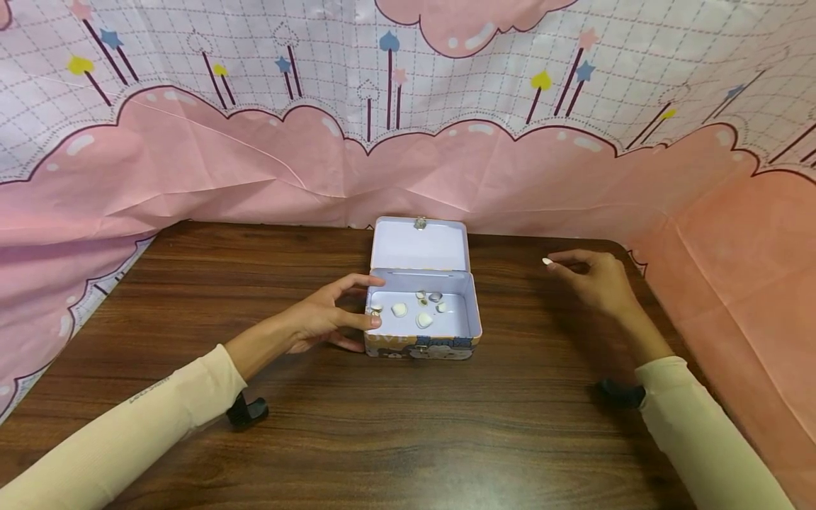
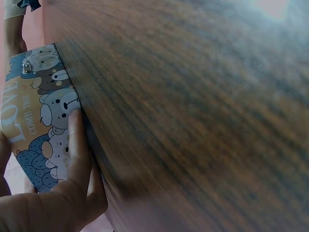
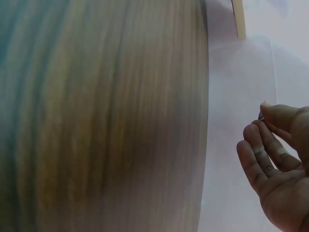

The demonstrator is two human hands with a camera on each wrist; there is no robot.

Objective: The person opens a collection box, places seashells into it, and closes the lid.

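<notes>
A hinged tin box (image 1: 440, 348) stands on the table with its lid (image 1: 419, 244) tipped back. Several small seashells (image 1: 423, 320) lie on its pale floor, some white and some darker. My left hand (image 1: 319, 315) grips the box's left side, its fingertips at the rim and against the outer wall. In the left wrist view, a finger (image 2: 77, 145) lies along the printed bear wall of the tin box (image 2: 41, 111). To the right of the box, above the table, my right hand (image 1: 599, 280) pinches a small white seashell (image 1: 547, 261) between thumb and fingertips.
The brown wooden table (image 1: 408, 425) ends at a pink patterned cloth (image 1: 255, 170) hanging behind it and along the sides. A metal clasp (image 1: 421, 223) sits on the lid's upper edge. Dark straps (image 1: 247, 411) show beneath both forearms.
</notes>
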